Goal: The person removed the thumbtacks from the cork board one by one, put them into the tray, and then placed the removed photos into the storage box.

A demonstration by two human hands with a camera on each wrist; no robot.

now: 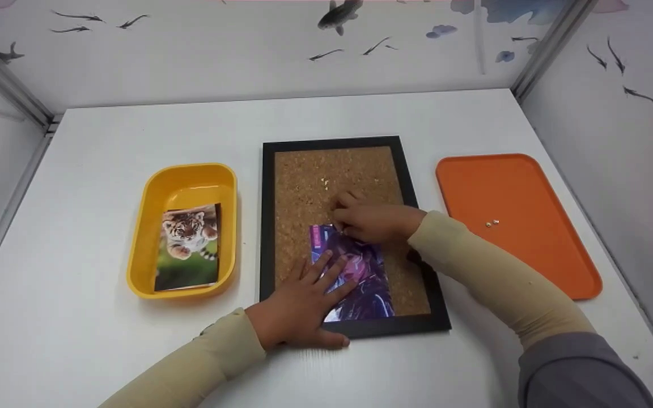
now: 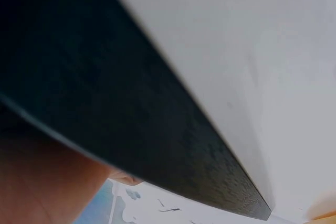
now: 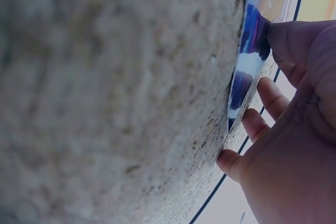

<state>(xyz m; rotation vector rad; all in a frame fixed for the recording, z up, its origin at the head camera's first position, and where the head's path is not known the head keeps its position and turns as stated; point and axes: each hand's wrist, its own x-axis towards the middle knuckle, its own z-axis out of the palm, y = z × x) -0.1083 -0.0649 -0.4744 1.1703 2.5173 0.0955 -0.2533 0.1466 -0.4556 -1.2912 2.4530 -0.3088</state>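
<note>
A black-framed cork board (image 1: 304, 170) lies on the table with a glossy purple-and-blue picture card (image 1: 380, 289) on its lower part. My left hand (image 1: 309, 300) rests flat over the card's left side, fingers spread, thumb past the frame's front edge. At the card's top edge my right hand (image 1: 369, 218) has its fingers bent and drawn together. In the right wrist view its thumb (image 3: 294, 40) touches the card's edge, while the other fingertips meet the cork. Whether a small thing is pinched there I cannot tell. Small gold pieces (image 1: 325, 183) sit on the cork above this hand.
Left of the board stands a yellow tub (image 1: 138, 249) holding a tiger picture card (image 1: 187, 246). An orange tray (image 1: 513, 187) lies to the right, bearing two small shiny pieces (image 1: 492, 224). White panels with painted fish stand behind and at the sides.
</note>
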